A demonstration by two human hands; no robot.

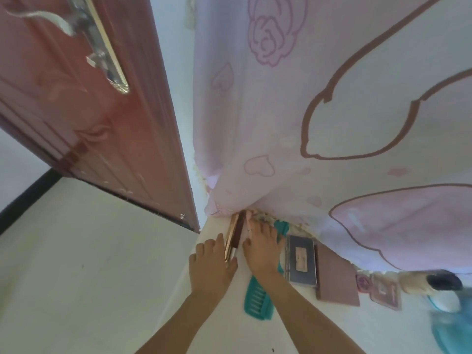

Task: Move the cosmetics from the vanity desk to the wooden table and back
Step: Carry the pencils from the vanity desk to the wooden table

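Counting across the vanity desk [319, 328]: one gold tube [230, 240], one dark red stick [239, 231] touching it, one teal comb [258, 302], two flat palettes [300, 259] [335, 277], two small pink compacts [362, 282] [385, 293]. Left hand [212, 264] lies flat against the tube, fingers straight; right hand [260, 249] spreads flat beside the stick, gripping nothing. Desk edge runs just left of the left hand; the curtain [281, 123] crowds the back.

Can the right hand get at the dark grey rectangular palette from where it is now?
Probably yes: the dark grey rectangular palette lies uncovered just beside the right hand, with only the flat teal plastic comb between.
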